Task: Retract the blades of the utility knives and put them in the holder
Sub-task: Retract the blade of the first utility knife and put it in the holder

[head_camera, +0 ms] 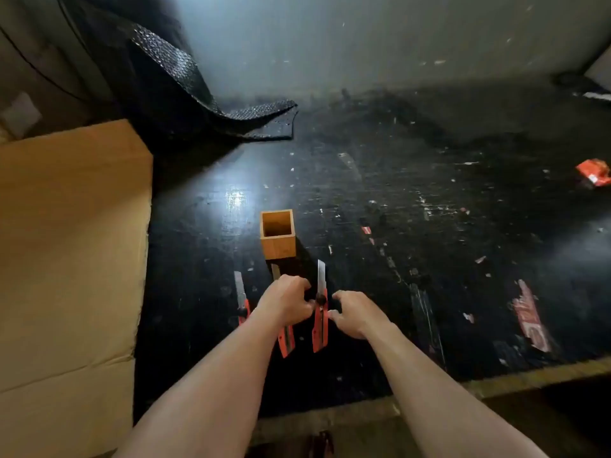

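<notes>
Utility knives, three of them with red handles, lie side by side on a dark, scuffed counter [413, 193], all with blades extended and pointing away from the person. Both hands meet at the right-hand knife [320, 320]. The left hand [287, 302] comes in from the left, its fingers [305, 294] curled in toward the black slider knob on the handle; whether they actually pinch it cannot be told. The right hand [355, 312] comes in from the right, its fingers [334, 314] bent and touching the handle's right edge just below the knob. This knife's silver blade [321, 274] sticks out well past the handle.

Just to the left, the middle knife [286, 340] lies partly hidden beneath the left hand, with only its rear end and a bit of blade tip showing. Further left, the third knife [242, 300] lies apart from the hands, untouched.

Beyond the knives, near their blade tips, stands the holder [277, 239], a small square wooden box (open at the top, with nothing visible inside). It stands upright on the counter.

A large cardboard box [69, 259] fills the left side. At the back, a sheet of black bubble wrap [231, 117] droops onto the counter. Scraps of red paper [593, 173] and pale flecks litter the surface to the right
</notes>
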{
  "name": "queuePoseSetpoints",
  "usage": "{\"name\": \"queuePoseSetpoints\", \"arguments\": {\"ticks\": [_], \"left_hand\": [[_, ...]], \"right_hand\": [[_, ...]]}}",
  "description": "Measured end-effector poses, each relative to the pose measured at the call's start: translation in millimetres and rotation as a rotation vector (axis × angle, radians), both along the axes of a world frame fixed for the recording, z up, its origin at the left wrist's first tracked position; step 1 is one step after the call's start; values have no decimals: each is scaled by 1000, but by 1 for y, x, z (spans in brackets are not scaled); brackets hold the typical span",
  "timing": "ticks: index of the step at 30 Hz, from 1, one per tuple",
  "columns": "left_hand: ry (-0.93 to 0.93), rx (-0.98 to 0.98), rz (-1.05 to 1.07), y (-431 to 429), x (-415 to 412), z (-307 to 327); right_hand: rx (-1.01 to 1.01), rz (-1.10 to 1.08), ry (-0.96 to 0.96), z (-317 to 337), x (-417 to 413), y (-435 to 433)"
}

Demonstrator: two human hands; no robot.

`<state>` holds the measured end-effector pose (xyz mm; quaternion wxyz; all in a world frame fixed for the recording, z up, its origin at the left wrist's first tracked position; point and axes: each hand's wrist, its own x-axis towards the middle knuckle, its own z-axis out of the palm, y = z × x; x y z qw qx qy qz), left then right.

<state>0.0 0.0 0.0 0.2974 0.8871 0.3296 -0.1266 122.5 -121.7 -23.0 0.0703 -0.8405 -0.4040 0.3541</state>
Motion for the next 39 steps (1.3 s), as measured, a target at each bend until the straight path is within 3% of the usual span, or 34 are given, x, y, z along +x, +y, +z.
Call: {"name": "queuePoseSetpoints", "arguments": {"ticks": [4, 8, 14, 20, 24, 31, 36, 39], "left_hand": [[45, 14, 24, -10, 4, -20], [33, 120, 46, -21, 14, -30], [-63, -34, 221, -27, 18, -41], [-295, -191, 409, -32, 16, -31], [-414, -314, 532, -28, 10, -10], [-628, -704, 656, -10, -18, 42], [-716, -737, 621, 4, -34, 79], [-808, -736, 610, 12, -45, 103]], "right_hand": [[50, -40, -58, -16, -11, 2], [149, -185, 5, -31, -22, 3], [268, -491, 167, -39, -27, -3], [426, -668, 336, -24, -18, -12], [556, -638, 474, -1, -8, -12], [686, -459, 563, 60, -7, 4], [775, -337, 545, 95, -13, 24], [850, -202, 430, 118, -21, 36]]}}
